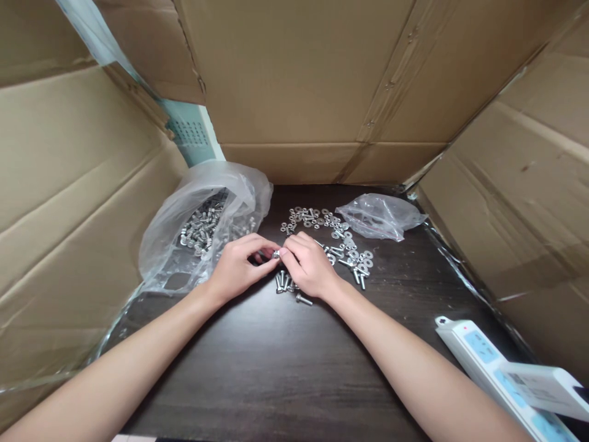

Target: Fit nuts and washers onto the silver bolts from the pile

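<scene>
Over the middle of the dark table my left hand (246, 261) pinches a small silver bolt (276, 253) between thumb and fingers. My right hand (308, 261) meets it from the other side, its thumb and fingertips closed on the same bolt's end, which they partly cover. Several loose bolts (286, 281) lie just under the hands, and one single bolt (304, 299) rests a little nearer to me. Behind and right of my right hand spread many washers (365, 263), nuts and bolts.
To the left, an open clear plastic bag (159, 245) holds a heap of bolts (202, 230). A crumpled clear bag (381, 216) lies back right. A white power strip (478, 347) with a plugged-in adapter (536, 387) sits front right. Cardboard walls (294, 80) enclose the table (276, 368).
</scene>
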